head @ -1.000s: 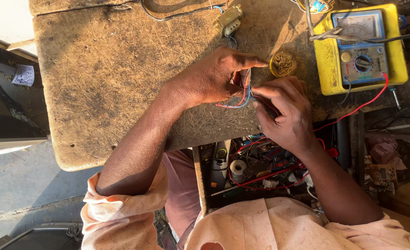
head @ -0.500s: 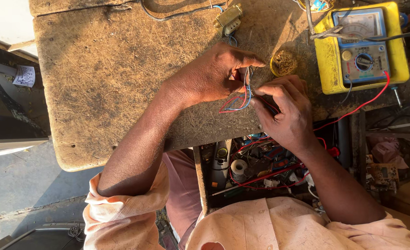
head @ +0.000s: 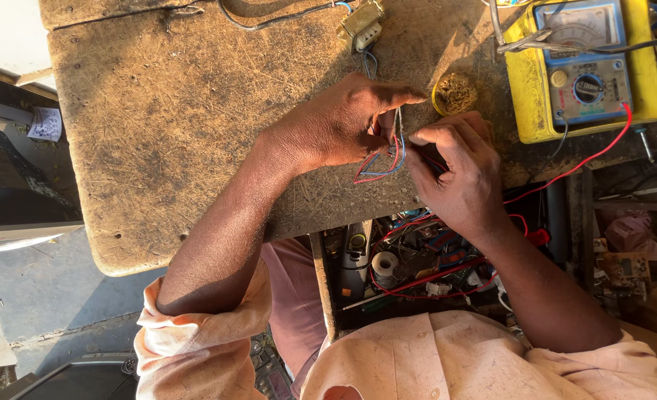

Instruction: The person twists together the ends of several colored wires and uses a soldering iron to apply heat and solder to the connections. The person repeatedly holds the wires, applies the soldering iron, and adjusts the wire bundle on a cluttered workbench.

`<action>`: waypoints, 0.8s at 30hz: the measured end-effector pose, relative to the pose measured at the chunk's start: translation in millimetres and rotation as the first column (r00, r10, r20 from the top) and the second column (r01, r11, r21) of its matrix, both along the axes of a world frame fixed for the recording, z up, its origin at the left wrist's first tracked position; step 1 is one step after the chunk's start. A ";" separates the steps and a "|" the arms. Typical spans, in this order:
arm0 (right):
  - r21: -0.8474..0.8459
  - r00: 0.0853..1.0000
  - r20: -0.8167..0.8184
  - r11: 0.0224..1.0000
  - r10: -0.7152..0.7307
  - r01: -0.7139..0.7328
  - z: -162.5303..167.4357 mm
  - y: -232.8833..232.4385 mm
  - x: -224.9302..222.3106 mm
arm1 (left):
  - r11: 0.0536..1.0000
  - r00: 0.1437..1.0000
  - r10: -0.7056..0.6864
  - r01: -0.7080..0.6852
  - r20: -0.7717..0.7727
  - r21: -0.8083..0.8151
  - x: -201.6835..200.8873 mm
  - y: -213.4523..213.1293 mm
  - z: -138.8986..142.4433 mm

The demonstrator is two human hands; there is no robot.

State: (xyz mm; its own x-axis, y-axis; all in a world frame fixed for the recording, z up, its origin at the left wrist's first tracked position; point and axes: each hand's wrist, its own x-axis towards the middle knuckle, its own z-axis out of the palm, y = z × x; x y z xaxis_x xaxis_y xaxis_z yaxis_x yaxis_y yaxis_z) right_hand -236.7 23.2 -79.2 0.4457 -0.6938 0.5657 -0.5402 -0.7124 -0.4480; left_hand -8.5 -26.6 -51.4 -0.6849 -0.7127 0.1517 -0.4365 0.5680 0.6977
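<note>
Scratched wooden workbench [head: 165, 133] bears both hands, left hand [head: 343, 122] and right hand [head: 458, 174], pinching thin wires [head: 387, 159].

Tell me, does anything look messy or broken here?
The wooden table is badly scratched and worn. Below its edge, an open drawer holds a jumble of red wires and small parts. The left hand and right hand pinch thin wires.

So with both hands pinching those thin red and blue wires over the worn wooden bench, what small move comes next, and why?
Probably a short twist by the right hand, since its fingertips meet the left hand at the upright ends of the thin red and blue wires, whose loops hang loose below.
</note>
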 end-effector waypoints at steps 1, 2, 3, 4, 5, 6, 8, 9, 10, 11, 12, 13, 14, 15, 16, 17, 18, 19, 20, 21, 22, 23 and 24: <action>0.001 1.000 -0.001 1.000 -0.002 0.002 0.1 0.0 0.5 | 1.000 1.000 -0.011 0.011 -0.006 -0.009 0.9 -0.2 0.4; -0.006 1.000 -0.007 1.000 -0.004 0.004 0.2 -0.2 1.1 | 1.000 1.000 -0.023 0.022 -0.011 -0.018 2.0 -0.4 0.7; -0.013 1.000 -0.012 1.000 -0.007 0.007 0.4 -0.3 1.4 | 1.000 1.000 -0.013 0.013 -0.011 -0.011 2.8 -0.3 0.9; -0.020 1.000 -0.018 1.000 -0.011 0.010 0.4 -0.2 1.8 | 1.000 1.000 -0.005 0.005 -0.012 -0.004 3.3 0.0 0.9; -0.010 1.000 -0.016 1.000 -0.009 0.009 0.5 -0.2 1.8 | 1.000 1.000 0.003 -0.003 -0.013 0.001 3.6 -0.1 0.7; -0.001 1.000 -0.014 1.000 -0.008 0.008 0.8 0.0 1.6 | 1.000 0.999 -0.008 0.008 -0.033 -0.013 3.8 -0.2 0.4; 0.008 1.000 -0.014 1.000 -0.014 0.015 0.0 -0.4 2.4 | 0.999 0.997 -0.031 0.029 -0.074 -0.038 3.5 -1.0 -0.8; 0.005 1.000 -0.016 1.000 -0.022 0.022 -0.4 -0.4 2.6 | 0.998 0.998 -0.022 0.019 -0.055 -0.054 3.0 -1.3 -1.7; 0.002 0.999 -0.018 1.000 -0.029 0.029 -0.7 -0.3 2.8 | 0.997 0.999 -0.013 0.011 -0.035 -0.070 2.2 -1.6 -2.5; 0.003 0.999 -0.016 1.000 -0.029 0.029 -1.4 -0.6 3.3 | 0.996 1.000 -0.002 0.001 -0.016 -0.086 1.8 -1.9 -3.6; 0.004 1.000 -0.014 1.000 -0.028 0.028 -1.8 -0.8 3.9 | 0.997 1.000 -0.015 0.013 -0.022 -0.078 1.5 -2.3 -4.2; 0.004 1.000 -0.012 1.000 -0.027 0.028 -2.1 -1.1 4.3 | 0.997 0.999 -0.028 0.026 -0.028 -0.071 1.3 -2.8 -5.0; 0.001 0.999 -0.017 1.000 -0.030 0.030 -2.3 -1.2 4.6 | 0.997 0.999 -0.042 0.040 -0.035 -0.064 1.2 -3.2 -5.4; -0.001 0.999 -0.022 0.999 -0.033 0.033 -2.2 -1.3 4.7 | 0.997 0.999 -0.037 0.035 -0.027 -0.063 1.3 -3.4 -5.9; -0.005 0.999 -0.026 0.999 -0.036 0.036 -2.0 -1.2 4.6 | 0.998 0.999 -0.033 0.031 -0.019 -0.063 1.2 -3.5 -6.1; 0.003 0.999 -0.032 0.999 -0.034 0.034 -1.5 -1.6 4.5 | 0.998 1.000 -0.027 0.026 -0.012 -0.063 1.1 -3.8 -6.5; 0.010 0.999 -0.038 0.999 -0.030 0.030 -0.9 -1.7 4.1 | 0.999 0.999 -0.030 0.028 -0.032 -0.042 0.6 -3.9 -6.8; 0.018 0.999 -0.044 1.000 -0.024 0.024 -0.5 -1.6 4.0 | 0.999 0.998 -0.030 0.029 -0.052 -0.020 -0.2 -3.7 -7.3; 0.014 0.999 -0.050 1.000 -0.020 0.021 -0.1 -1.5 4.1 | 1.000 0.997 -0.028 0.028 -0.072 0.003 -0.5 -3.1 -7.8; 0.010 0.998 -0.055 1.000 -0.016 0.016 0.2 -1.1 4.3 | 1.000 0.997 -0.004 0.005 -0.071 0.016 -0.9 -2.5 -8.4; 0.005 0.998 -0.061 1.000 -0.012 0.013 0.4 -1.0 4.5 | 0.999 0.997 0.019 -0.017 -0.071 0.029 -1.3 -2.0 -8.8; 0.010 0.998 -0.058 1.000 0.001 -0.001 0.4 -1.1 4.7 | 0.998 0.997 0.041 -0.038 -0.071 0.041 -0.9 -1.4 -9.1; 0.016 0.998 -0.055 1.000 0.014 -0.013 0.5 -1.3 4.9 | 0.998 0.994 0.051 -0.047 -0.095 0.051 -0.2 -0.5 -9.1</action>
State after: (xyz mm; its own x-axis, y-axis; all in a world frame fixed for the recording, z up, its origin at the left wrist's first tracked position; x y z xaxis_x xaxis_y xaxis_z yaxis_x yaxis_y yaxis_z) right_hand -231.7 21.9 -78.7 0.4853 -0.6962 0.5290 -0.5550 -0.7128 -0.4289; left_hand -8.7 -27.1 -60.5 -0.6328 -0.7532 0.1798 -0.3923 0.5121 0.7641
